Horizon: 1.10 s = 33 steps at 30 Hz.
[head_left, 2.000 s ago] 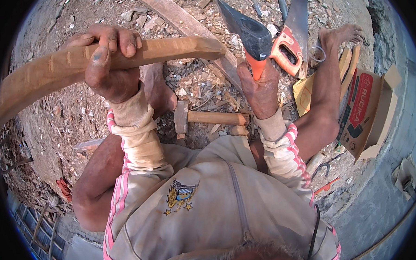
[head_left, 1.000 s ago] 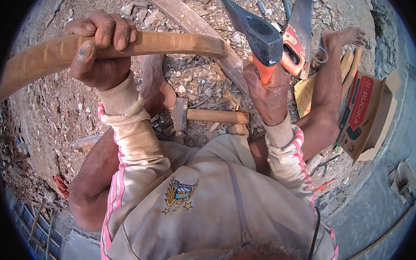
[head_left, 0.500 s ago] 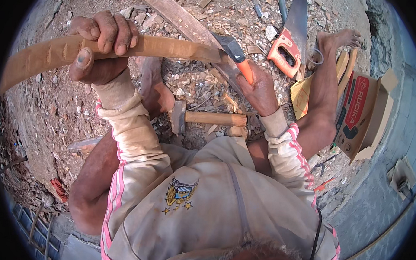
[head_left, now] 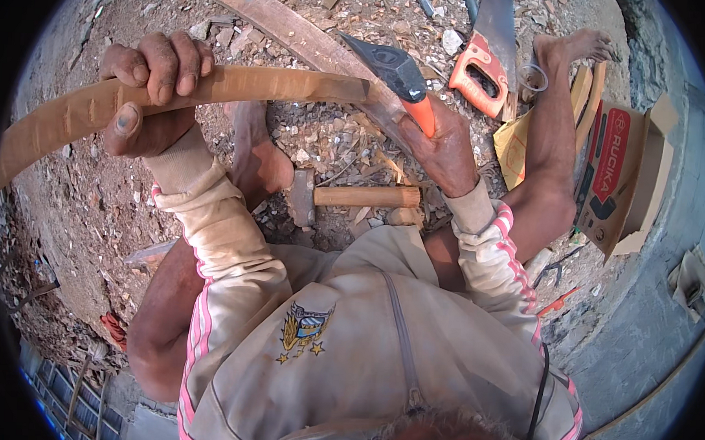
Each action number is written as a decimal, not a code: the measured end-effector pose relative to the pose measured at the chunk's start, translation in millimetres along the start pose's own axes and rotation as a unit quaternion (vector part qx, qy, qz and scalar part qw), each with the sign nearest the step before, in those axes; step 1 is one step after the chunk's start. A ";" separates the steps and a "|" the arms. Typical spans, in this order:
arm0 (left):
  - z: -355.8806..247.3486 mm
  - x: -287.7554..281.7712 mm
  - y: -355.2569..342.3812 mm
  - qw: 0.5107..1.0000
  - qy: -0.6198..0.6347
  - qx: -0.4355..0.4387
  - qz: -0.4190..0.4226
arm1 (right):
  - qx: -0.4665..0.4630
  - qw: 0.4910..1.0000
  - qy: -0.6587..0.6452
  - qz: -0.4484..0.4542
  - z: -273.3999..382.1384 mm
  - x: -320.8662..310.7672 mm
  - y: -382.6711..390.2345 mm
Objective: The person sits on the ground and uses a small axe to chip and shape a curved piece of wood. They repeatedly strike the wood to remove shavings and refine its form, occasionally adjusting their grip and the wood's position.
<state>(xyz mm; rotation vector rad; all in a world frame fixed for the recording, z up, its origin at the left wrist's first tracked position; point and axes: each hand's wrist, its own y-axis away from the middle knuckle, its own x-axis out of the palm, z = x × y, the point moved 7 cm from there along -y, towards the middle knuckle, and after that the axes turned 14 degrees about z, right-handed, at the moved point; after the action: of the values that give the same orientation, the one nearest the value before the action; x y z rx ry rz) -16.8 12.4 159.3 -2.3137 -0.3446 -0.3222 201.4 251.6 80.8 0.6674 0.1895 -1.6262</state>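
My left hand [head_left: 155, 93] is wrapped round a long brown wooden strip [head_left: 264, 84], which looks bowed in this lens and has shallow nicks along its left part. The strip's right end lies over a weathered plank [head_left: 297, 38] on the ground. In my right hand [head_left: 446, 149] is a hatchet [head_left: 387, 68] with a black head and an orange handle, gripped close below the head. Its head is just above the strip's right end; whether they touch, I cannot tell. Between my legs rests a hammer [head_left: 361, 197] with a wooden handle.
A handsaw [head_left: 485, 76] with an orange handle lies at the far right, beside a clear ring [head_left: 533, 78]. Right of my leg stands an open cardboard box [head_left: 637, 181] near wooden pieces [head_left: 585, 112]. Wood chips and rubble [head_left: 347, 153] cover the ground.
My left hand and the strip have shifted slightly left. The hatchet head has tilted and moved up and left, showing more of its blade. The view has shifted a little too.
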 end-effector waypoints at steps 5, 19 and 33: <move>0.7 -0.4 -0.3 1.000 -0.010 0.005 -0.022 | -0.003 1.000 -0.021 -0.007 -6.7 4.1 5.8; 2.8 17.2 -7.9 0.999 -0.029 -0.018 -0.003 | 0.050 0.998 -0.040 -0.016 -31.5 7.4 16.2; 3.8 -11.5 -4.2 0.999 0.031 0.042 -0.011 | -0.009 0.997 -0.061 -0.042 8.9 -4.6 16.1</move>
<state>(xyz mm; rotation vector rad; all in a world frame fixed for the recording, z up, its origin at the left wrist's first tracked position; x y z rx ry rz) -28.5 16.3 155.6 -2.2136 -0.3467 -0.3816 214.0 248.3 94.5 0.5504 0.1444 -1.7382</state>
